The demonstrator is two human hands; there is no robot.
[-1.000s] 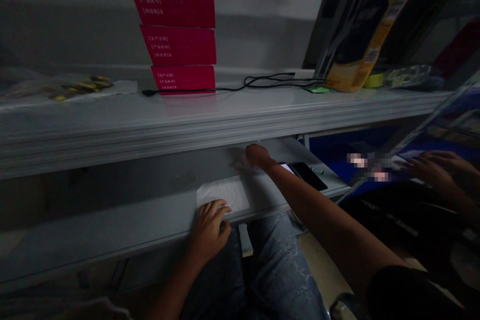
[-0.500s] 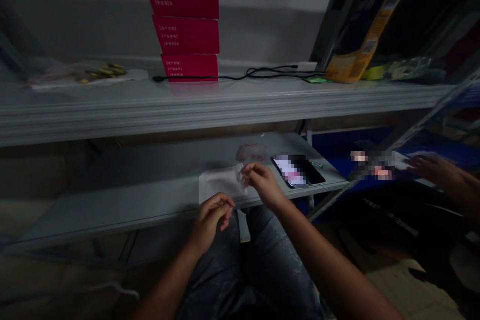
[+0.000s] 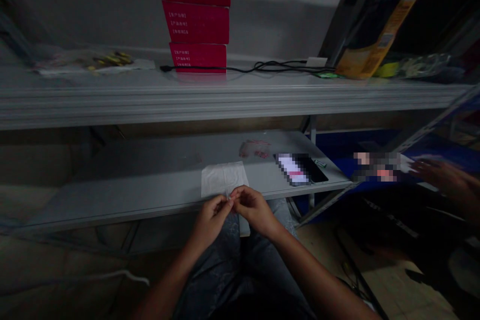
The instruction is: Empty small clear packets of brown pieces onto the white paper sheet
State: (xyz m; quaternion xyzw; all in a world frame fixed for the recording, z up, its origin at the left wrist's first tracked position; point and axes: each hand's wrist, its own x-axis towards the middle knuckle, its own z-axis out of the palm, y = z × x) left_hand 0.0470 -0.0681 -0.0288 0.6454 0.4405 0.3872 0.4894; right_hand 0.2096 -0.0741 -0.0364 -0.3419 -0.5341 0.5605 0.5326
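My left hand (image 3: 212,220) and my right hand (image 3: 255,210) meet in front of the lower shelf's edge, fingertips pinched together. Between them is a small translucent plastic piece (image 3: 229,198), mostly hidden by the fingers, so its kind does not show. Just beyond the fingers a white paper-like sheet (image 3: 223,177) lies flat on the grey shelf (image 3: 150,180). Farther back rests a clear plastic bag (image 3: 255,148) with small reddish items in it. To its right lies a phone (image 3: 317,172) with a partly blurred lit screen.
Above runs a thick shelf edge (image 3: 150,105), carrying stacked red boxes (image 3: 198,22), a black cable (image 3: 258,67), a yellow package (image 3: 360,62) and small yellow-black items (image 3: 112,59). A slanted metal post (image 3: 427,132) stands right. Beyond it is another person's hand (image 3: 437,172).
My right hand has come down and left from over the sheet's right edge, bringing the translucent piece to my left hand. Their fingertips now meet. The view has tilted slightly downward.
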